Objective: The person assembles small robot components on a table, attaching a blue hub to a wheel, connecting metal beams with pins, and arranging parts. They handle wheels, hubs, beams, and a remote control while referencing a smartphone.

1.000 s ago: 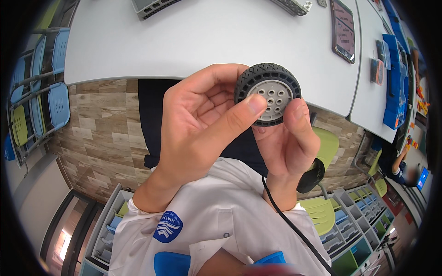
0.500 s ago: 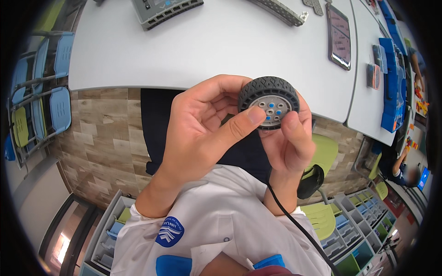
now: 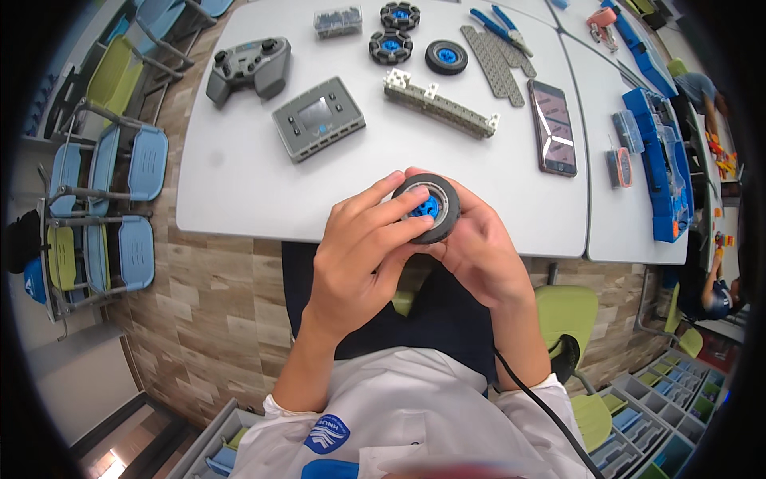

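At the near edge of the white surface [image 3: 255,184], between left hand [image 3: 353,257] and right hand [image 3: 483,257]: one black-tyred wheel [image 3: 444,204], blue hub [image 3: 427,208] at its centre. Clearance above the edge hard to judge in this single view.

Geometry: no long axis to speak of; the piece is a disc. Hub face turned up and somewhat to the left, toward the left hand; tread shows on the right. Neither hand nearer; both in contact.

Grip, left: fingers bent across the hub face, fingertips [image 3: 416,196] on or just at the hub, thumb passing below the tyre. Grip, right: curled round the right side and back of the tyre, closed to its thickness; far fingertips hidden.

Beyond the wheel, up the surface: perforated grey beam [image 3: 441,108], lying obliquely; grey box with screen [image 3: 319,118] to its left, game-style controller [image 3: 251,70] further left. Smooth tyred wheel [image 3: 447,57] behind the beam, near two roller-rimmed wheels; clear lidded box beside those. Right: flat perforated plates [image 3: 490,65], blue-handled pliers [image 3: 501,30] by their upper end, phone [image 3: 552,128] nearer the person.

Outermost right: blue tray [image 3: 661,188] on the adjoining table.
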The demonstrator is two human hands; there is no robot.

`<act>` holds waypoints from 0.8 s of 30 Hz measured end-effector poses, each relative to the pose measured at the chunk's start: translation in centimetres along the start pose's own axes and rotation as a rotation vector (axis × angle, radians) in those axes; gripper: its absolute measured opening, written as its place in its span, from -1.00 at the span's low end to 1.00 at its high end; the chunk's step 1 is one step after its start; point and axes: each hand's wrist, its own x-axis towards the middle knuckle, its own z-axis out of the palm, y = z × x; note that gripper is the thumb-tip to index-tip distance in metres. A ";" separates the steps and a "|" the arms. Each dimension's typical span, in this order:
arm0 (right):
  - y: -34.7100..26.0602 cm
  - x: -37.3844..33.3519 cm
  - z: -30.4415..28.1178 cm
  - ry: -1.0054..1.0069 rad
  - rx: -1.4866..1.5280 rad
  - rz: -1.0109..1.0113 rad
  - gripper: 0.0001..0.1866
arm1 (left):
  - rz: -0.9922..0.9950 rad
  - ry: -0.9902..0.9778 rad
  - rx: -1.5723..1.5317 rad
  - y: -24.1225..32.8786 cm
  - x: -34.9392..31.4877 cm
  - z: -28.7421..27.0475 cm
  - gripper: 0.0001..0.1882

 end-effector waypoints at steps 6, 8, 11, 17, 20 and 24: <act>-1.4 4.4 -0.2 0.097 -0.643 -0.215 -0.44 | -0.153 0.069 0.003 -0.8 1.4 -1.5 -0.31; -2.1 5.3 -0.5 0.192 -1.002 -0.272 -0.45 | -0.098 0.060 0.192 -2.0 2.0 -2.1 -0.29; -3.1 5.8 -1.2 0.212 -1.244 -0.146 -0.48 | -0.075 0.043 0.494 -4.6 3.1 -3.2 -0.22; -2.8 6.1 -0.3 0.313 -1.462 -0.415 -0.63 | -0.231 -0.005 0.592 -8.8 5.4 -4.4 -0.11; -5.4 2.7 0.9 0.149 -1.293 -0.426 -0.66 | -0.316 0.002 0.472 -9.6 5.3 -5.3 -0.09; -9.8 -5.0 4.0 -0.485 -0.469 -0.363 -0.71 | -0.380 0.021 0.487 -9.8 4.5 -7.2 -0.12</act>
